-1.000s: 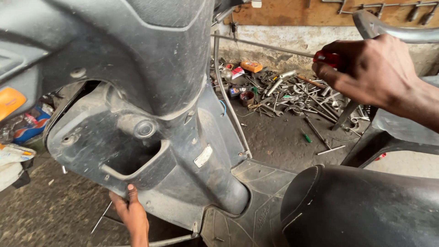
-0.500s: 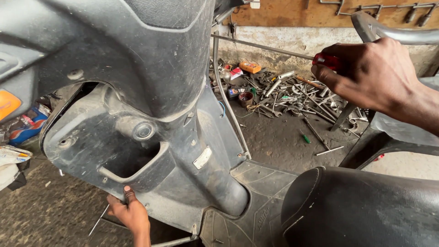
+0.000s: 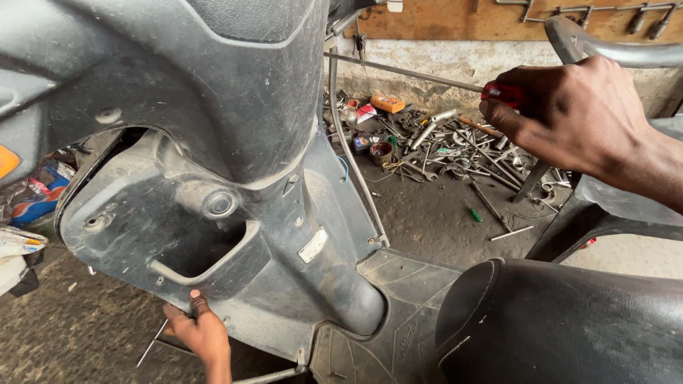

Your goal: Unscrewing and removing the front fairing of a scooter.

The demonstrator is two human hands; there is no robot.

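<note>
At the bottom, the left hand grips with curled fingers the lower edge of the one dusty grey scooter panel, which carries one small pale rectangular sticker, while farther away the right hand is clenched around one red-handled tool, and beyond it lies one orange box among scattered tools.

One view only, worn on the head, looking down and forward from close above the scooter's seat. It faces the inner front panel, very near, filling the left half. Left hand sits at the bottom edge, right hand top right. Beyond, the floor with tools and the far wall.
</note>
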